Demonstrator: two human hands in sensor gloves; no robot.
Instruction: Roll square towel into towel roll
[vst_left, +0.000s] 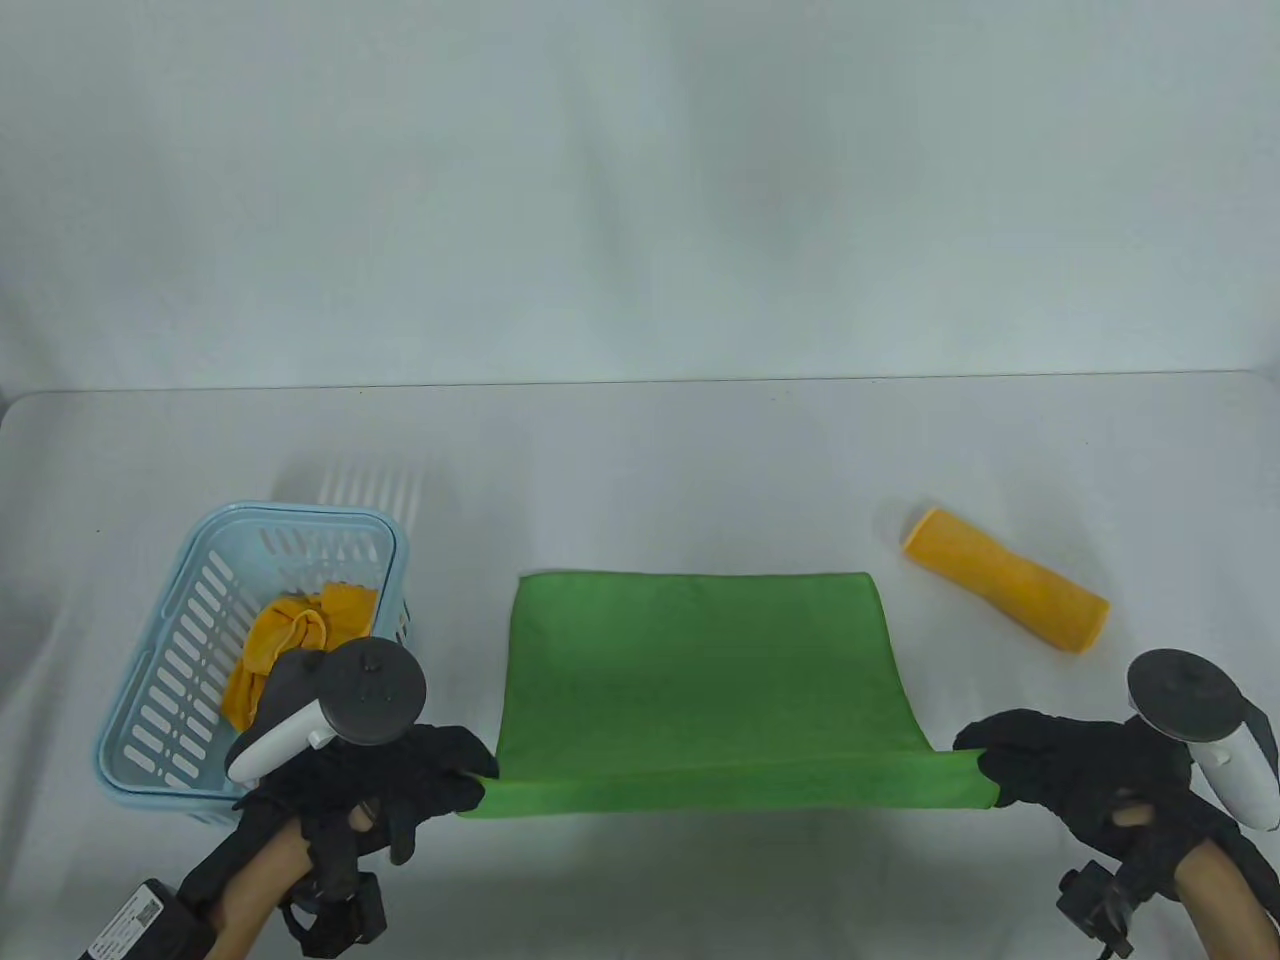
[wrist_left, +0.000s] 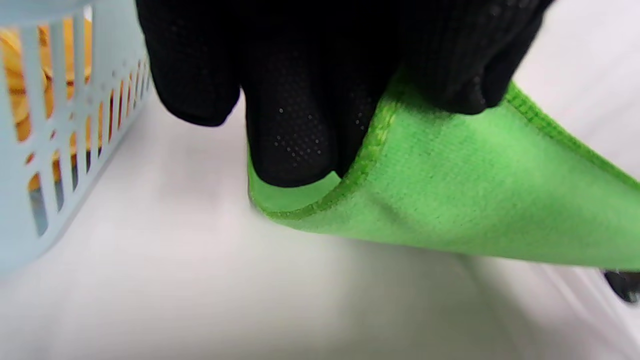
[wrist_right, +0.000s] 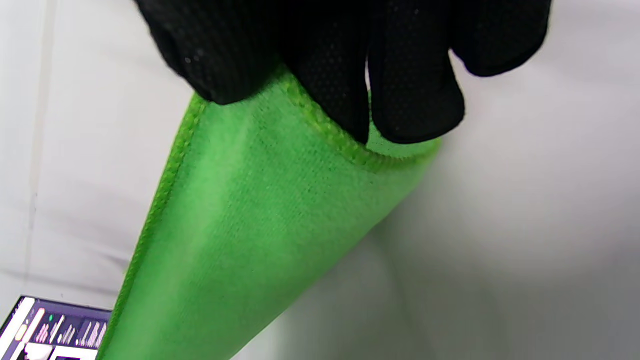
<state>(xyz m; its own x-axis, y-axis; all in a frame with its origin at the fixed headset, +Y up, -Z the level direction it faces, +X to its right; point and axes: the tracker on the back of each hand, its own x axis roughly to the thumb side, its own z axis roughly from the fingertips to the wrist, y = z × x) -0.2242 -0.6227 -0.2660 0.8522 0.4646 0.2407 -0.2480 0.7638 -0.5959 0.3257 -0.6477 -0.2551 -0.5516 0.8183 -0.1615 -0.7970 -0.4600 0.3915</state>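
Observation:
A green square towel (vst_left: 700, 670) lies spread in the middle of the white table, its far part flat and its near edge lifted and stretched taut. My left hand (vst_left: 440, 775) pinches the near left corner of the green towel (wrist_left: 450, 200), thumb on top and fingers curled under the hem. My right hand (vst_left: 1010, 760) pinches the near right corner of the towel (wrist_right: 260, 210) the same way. Both gloved hands hold the near edge a little above the table.
A light blue slotted basket (vst_left: 180, 640) with a crumpled yellow cloth (vst_left: 290, 630) inside stands just left of my left hand. A rolled yellow towel (vst_left: 1005, 580) lies to the right, beyond my right hand. The table's back edge (vst_left: 640, 382) meets a white wall.

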